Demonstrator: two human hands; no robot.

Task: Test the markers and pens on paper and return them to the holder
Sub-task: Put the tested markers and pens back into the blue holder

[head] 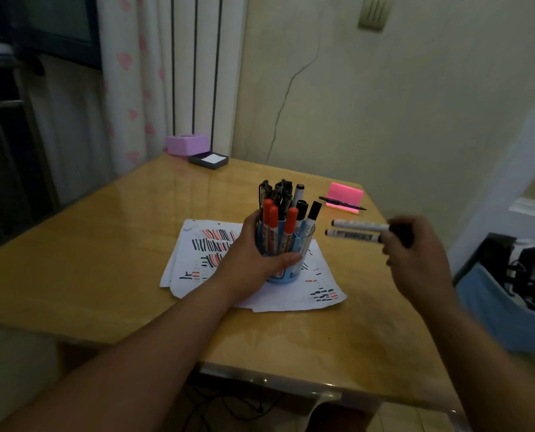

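- my left grip [253,257] is wrapped around the blue holder [305,244] from its left-near side, fingers curled across the front, so it's clamped on it
- the holder stands upright on the paper [194,244], about mid-bench, a bit toward the far side
- it's packed: red-capped markers [272,219] at the front, black-capped markers [314,210] on the right, dark pens [275,190] at the back, all standing caps up, and the rightmost ones lean right a little
- my right grip [415,257] is up in the air to the right of the holder, fingers closed on two white markers [358,227]
- those two lie parallel, one just above the other, long axis roughly level and running left-right. The free ends point left at the holder and the dark ends are buried in the grip
- they're near the holder but not touching it. That whole area is motion-blurred, so I can't read the labels
- the paper is a few loose sheets, fanned out and covered in short red and black strokes
- the bench [104,244] is glossy yellow wood
- far right there's a pink sticky pad [345,194] with a black pen [341,202] lying in front of it, pen axis mostly left-right
- far left corner: a purple box [186,145] and a dark tray [208,159] with something white in it
- there's a blue bin [493,307] off the right edge
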